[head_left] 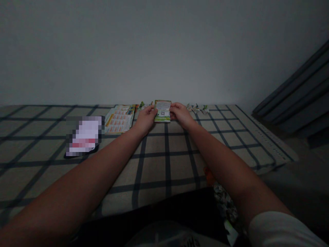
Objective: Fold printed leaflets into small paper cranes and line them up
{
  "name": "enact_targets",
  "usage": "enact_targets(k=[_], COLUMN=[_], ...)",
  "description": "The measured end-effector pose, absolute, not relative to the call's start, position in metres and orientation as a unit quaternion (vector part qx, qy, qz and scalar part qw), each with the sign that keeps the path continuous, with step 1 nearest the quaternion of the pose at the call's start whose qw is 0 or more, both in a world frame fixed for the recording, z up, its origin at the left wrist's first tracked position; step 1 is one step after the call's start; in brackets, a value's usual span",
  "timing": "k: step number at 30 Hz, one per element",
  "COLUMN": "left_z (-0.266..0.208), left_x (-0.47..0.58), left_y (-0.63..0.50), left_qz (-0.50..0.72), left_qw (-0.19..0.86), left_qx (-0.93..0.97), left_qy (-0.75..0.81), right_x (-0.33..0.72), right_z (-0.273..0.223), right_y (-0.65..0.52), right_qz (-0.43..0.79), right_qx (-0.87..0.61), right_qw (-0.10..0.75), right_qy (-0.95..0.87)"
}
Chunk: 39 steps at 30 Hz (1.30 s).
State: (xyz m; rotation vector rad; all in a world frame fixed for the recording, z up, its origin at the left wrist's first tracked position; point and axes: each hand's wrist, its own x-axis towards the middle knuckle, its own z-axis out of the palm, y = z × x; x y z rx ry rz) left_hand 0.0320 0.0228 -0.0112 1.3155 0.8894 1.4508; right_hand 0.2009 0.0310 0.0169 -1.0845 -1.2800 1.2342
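A small printed leaflet (pixel 162 107) with green edges, lines of text and a QR code is held upright above the far part of the table. My left hand (pixel 145 120) pinches its left edge, thumb in front. On the opposite edge, my right hand (pixel 182 115) grips it with closed fingers. Just left of my left hand lies a pile of printed sheets (pixel 119 119) with rows of orange and white boxes. Small crumpled paper pieces (pixel 196 108) rest behind my right hand, and more crumpled bits (pixel 142 105) show behind my left.
A checked cloth (pixel 159 164) covers the table, which meets a plain wall at the back. A phone with a blurred screen (pixel 86 133) lies to the left. Crumpled shiny material (pixel 224 200) sits below my right forearm. Grey folded panels (pixel 298 92) stand at the right.
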Motion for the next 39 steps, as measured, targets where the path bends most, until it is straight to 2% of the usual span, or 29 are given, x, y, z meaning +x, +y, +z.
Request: enact_targets(k=[5, 12, 20, 25, 32, 39], left_z=[-0.007, -0.004, -0.007, -0.003, -0.001, -0.004], left_x=[0.033, 0.033, 0.032, 0.033, 0.034, 0.028], left_y=[0.019, 0.015, 0.019, 0.014, 0.014, 0.023], left_qz=[0.591, 0.515, 0.554, 0.538, 0.541, 0.657], left_qw=[0.49, 0.532, 0.503, 0.535, 0.493, 0.43], left_qx=[0.526, 0.533, 0.527, 0.527, 0.541, 0.476], left_qy=[0.365, 0.41, 0.403, 0.383, 0.415, 0.396], right_x=[0.2, 0.205, 0.201, 0.202, 0.204, 0.207], right_z=[0.011, 0.013, 0.013, 0.009, 0.006, 0.003], right_y=[0.036, 0.038, 0.031, 0.036, 0.039, 0.041], right_qz=[0.496, 0.454, 0.497, 0.492, 0.479, 0.54], right_qx=[-0.439, -0.435, -0.445, -0.441, -0.416, -0.379], right_qw=[0.524, 0.569, 0.489, 0.504, 0.522, 0.516], right_qy=[-0.536, -0.53, -0.562, -0.555, -0.57, -0.546])
